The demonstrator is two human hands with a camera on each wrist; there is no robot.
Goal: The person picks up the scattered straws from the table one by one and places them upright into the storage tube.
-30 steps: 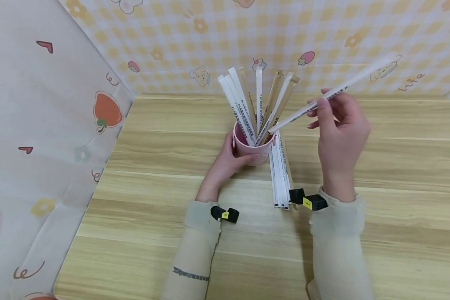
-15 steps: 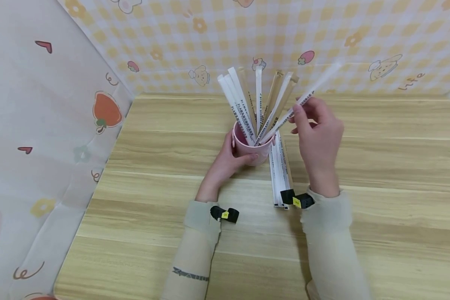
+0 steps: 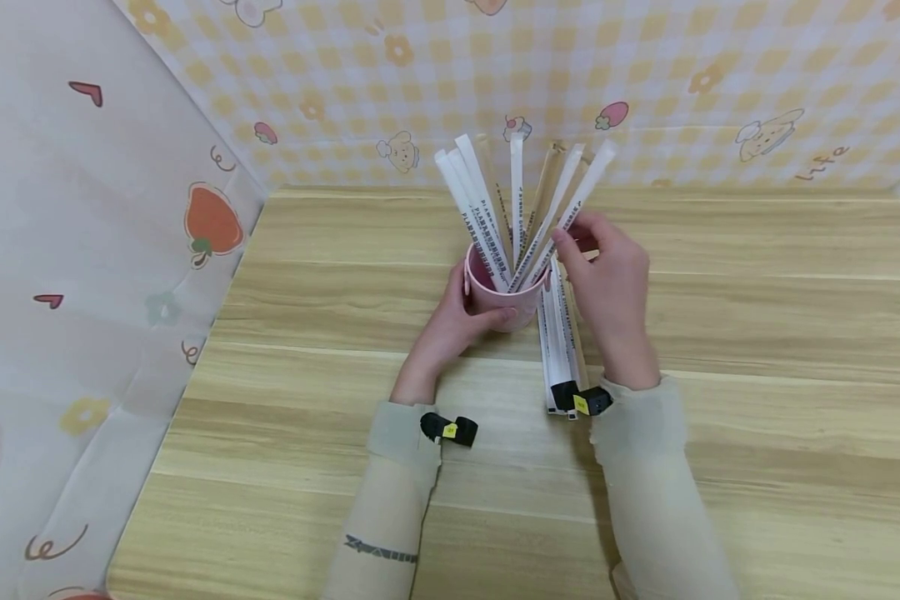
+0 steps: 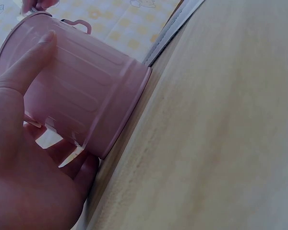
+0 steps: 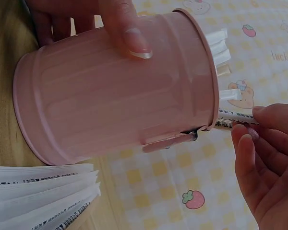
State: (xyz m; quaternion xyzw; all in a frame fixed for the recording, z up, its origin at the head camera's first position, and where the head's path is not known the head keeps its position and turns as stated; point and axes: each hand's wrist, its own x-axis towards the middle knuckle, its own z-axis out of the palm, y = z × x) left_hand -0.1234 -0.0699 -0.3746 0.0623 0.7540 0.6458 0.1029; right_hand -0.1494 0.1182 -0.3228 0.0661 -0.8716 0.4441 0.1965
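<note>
A small pink bucket (image 3: 506,308) with side handles stands upright on the table, holding several paper-wrapped straws (image 3: 474,217), white and brown, that fan out above its rim. My left hand (image 3: 450,321) grips the bucket from its left side, thumb across the front; the left wrist view shows the curled fingers around the pink wall (image 4: 81,72). My right hand (image 3: 607,271) pinches a white wrapped straw (image 3: 577,200) between thumb and fingers at the bucket's right. That straw's lower end is inside the bucket. In the right wrist view the pinching hand (image 5: 271,158) is just beyond the rim.
A pile of wrapped straws (image 3: 558,350), white and brown, lies on the wooden table (image 3: 285,400) right of the bucket, partly under the right wrist's camera. A checked cloth backdrop (image 3: 450,83) rises behind the table, and a patterned white sheet (image 3: 142,275) hangs at the left.
My right hand has moved left toward the bucket, and its white straw has swung from a low slant to steeper, its lower end going inside. The left hand and bucket have stayed put.
</note>
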